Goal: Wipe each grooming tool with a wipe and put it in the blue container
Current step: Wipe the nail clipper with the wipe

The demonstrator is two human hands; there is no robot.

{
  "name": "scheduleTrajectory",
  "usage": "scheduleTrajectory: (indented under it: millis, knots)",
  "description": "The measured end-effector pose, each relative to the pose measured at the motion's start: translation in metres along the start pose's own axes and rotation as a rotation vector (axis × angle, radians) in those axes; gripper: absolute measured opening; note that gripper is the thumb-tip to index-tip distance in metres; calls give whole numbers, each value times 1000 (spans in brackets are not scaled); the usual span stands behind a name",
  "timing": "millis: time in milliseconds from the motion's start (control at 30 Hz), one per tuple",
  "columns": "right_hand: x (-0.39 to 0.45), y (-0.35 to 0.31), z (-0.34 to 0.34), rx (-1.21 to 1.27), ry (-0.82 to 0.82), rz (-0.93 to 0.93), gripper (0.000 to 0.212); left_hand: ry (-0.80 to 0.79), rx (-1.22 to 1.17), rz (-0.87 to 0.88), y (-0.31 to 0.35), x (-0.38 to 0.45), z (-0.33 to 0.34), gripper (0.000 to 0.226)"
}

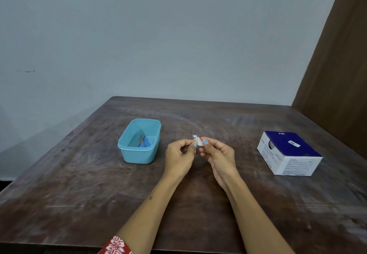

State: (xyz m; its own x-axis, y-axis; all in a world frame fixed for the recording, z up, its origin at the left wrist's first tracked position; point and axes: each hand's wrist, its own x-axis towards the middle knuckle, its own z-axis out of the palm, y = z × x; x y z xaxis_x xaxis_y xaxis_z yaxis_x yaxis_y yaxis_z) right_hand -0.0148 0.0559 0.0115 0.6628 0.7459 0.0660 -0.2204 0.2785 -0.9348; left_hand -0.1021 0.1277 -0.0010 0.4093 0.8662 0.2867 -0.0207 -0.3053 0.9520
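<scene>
Above the middle of the table, my left hand (179, 157) pinches a small silver nail clipper (194, 137), whose top end sticks up between my fingers. My right hand (218, 155) presses a small white wipe (200, 142) against the clipper. The two hands touch at the fingertips. To the left, the light blue container (127, 150) stands on the table. Inside it lie a blue-handled tool (146, 142) and a slim metal tool (141, 140).
A blue-and-white cardboard box of wipes (289, 153) sits at the right of the dark wooden table (79, 194). A pale wall rises behind the table. A brown curtain or panel (341, 75) stands at the far right.
</scene>
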Motion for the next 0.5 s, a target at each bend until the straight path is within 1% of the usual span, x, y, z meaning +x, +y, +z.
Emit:
scheduleTrajectory:
  millis: [200,300,500]
  knots:
    - [2,0,-1,45,-23,18,16,37,-77,-37,0,0,0,13]
    - [2,0,-2,37,-42,21,16,58,-138,-77,2,1,0,17]
    - [1,0,-2,16,-90,32,16,26,-137,-34,4,-1,-1,12]
